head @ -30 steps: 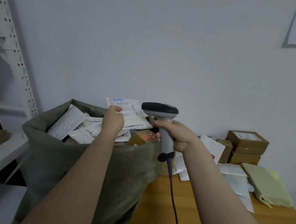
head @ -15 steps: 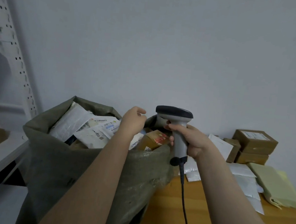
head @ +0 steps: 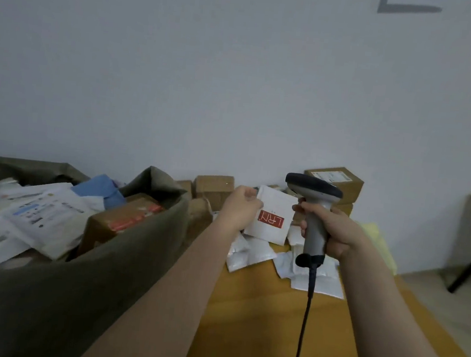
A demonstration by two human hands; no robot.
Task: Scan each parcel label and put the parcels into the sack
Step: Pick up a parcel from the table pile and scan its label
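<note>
While the left hand [head: 240, 207] pinched a white parcel [head: 272, 216] by its upper-left corner, fingers closed on the edge, the parcel hung tilted above the surface [head: 256, 310], its red printed patch facing the camera & upside down. Right hand [head: 331, 233] was wrapped tight round the handle of the scanner [head: 313, 209], just right of the parcel, head pointing left over the parcel's top edge; black cable dropped from the handle base toward the camera. Under both hands lay loose white pouches [head: 253, 255] on the surface. Behind the hands, by the wall, stood brown boxes [head: 334, 180], w/ a yellow-green mailer [head: 375, 238] right of the right hand. Left of the left hand, near the forearm, sat the olive sack [head: 73, 292], mouth open, piled w/ labelled parcels & a brown box w/ orange tape [head: 126, 219].
</note>
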